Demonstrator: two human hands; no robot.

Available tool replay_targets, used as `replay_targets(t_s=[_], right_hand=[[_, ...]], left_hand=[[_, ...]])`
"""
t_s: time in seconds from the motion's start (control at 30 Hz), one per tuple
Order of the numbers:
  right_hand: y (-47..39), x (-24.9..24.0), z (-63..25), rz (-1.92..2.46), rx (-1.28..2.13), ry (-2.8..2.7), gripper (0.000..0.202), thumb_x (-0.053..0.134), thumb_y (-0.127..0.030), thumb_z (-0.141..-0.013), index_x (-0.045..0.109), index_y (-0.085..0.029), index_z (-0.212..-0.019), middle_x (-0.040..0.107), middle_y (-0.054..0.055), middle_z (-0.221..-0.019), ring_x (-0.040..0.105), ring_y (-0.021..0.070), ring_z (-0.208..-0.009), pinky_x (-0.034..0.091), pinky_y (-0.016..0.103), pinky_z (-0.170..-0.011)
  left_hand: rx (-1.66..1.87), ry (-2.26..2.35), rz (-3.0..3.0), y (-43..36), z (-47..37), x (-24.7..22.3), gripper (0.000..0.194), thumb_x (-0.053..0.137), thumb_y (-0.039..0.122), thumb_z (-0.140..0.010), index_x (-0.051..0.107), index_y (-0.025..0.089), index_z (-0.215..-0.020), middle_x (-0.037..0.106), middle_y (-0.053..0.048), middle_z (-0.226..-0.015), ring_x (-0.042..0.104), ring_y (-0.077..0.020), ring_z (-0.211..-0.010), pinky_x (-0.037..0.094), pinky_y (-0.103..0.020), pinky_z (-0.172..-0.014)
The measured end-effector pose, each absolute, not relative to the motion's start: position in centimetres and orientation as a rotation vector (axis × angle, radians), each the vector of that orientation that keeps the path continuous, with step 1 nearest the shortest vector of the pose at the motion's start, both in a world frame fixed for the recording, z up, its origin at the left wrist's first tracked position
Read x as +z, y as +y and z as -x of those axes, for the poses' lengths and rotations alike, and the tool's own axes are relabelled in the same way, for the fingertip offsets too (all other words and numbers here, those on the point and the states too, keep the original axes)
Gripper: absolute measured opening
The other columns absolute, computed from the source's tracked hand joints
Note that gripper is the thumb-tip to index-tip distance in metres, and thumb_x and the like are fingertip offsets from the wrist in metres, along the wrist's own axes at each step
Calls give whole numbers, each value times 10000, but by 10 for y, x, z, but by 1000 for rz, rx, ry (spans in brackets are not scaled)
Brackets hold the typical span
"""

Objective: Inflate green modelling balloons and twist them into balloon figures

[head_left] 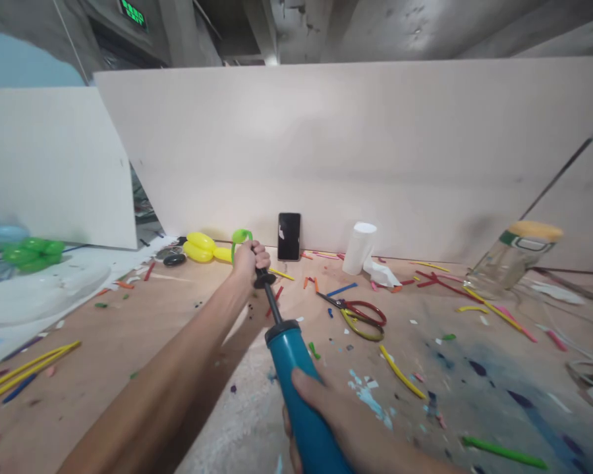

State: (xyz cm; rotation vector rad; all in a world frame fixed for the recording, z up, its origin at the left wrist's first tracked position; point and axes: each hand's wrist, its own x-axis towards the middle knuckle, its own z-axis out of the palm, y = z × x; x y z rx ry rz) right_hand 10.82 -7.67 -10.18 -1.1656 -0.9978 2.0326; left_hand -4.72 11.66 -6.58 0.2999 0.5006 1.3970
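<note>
A blue hand balloon pump (301, 385) slants from the bottom edge up to the middle of the view. My right hand (326, 408) is closed around its blue barrel, with the thumb on top. From the barrel a black rod (273, 303) sticks out, and my left hand (251, 260) is closed on the black end piece beyond it. A green balloon (241, 236) pokes out above my left fingers; how it meets the pump is hidden by them. Just left of that hand lies a yellow twisted balloon (200, 247).
A phone (289, 237) leans on the white board (356, 151). Right of it are a white roll (360, 247), scissors (358, 315) and a tilted clear container (516, 253). Uninflated balloons, such as a yellow one (402, 372), litter the table. Green balloons (33, 254) lie far left.
</note>
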Motion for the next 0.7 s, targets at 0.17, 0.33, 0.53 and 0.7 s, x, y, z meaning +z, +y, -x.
replay_targets(t_s=[0.17, 0.33, 0.53, 0.7], right_hand=[[-62, -71, -93, 1129, 1913, -1083, 384, 535, -514, -837, 429, -185, -1005, 570, -25, -669, 558, 102, -443, 447, 228, -441], [-114, -70, -80, 1044, 1962, -989, 478, 550, -611, -775, 424, -193, -970, 571, -16, -720, 557, 90, -464, 444, 214, -440], [-130, -51, -105, 1020, 1852, -1132, 512, 598, -611, -739, 449, -180, -971, 567, -16, -661, 562, 115, -463, 452, 239, -455], [-143, -36, -99, 860, 1805, -1104, 531, 628, -619, -714, 425, -191, -954, 574, -10, -706, 548, 100, -473, 437, 223, -460]], left_hand=[[1526, 563, -414, 82, 27, -45, 216, 392, 122, -846, 352, 186, -643, 259, 87, -469, 229, -33, -267, 135, -142, -253], [1569, 622, -409, 97, 64, 11, 237, 403, 91, -791, 284, 193, -614, 216, 91, -455, 191, -25, -266, 111, -128, -254], [1618, 516, -530, 49, 35, 23, 239, 405, 156, -848, 305, 193, -633, 237, 84, -462, 195, -28, -274, 101, -150, -266], [1503, 398, -710, 1, 7, 62, 232, 381, 178, -882, 331, 187, -656, 245, 72, -480, 214, -25, -283, 80, -147, -288]])
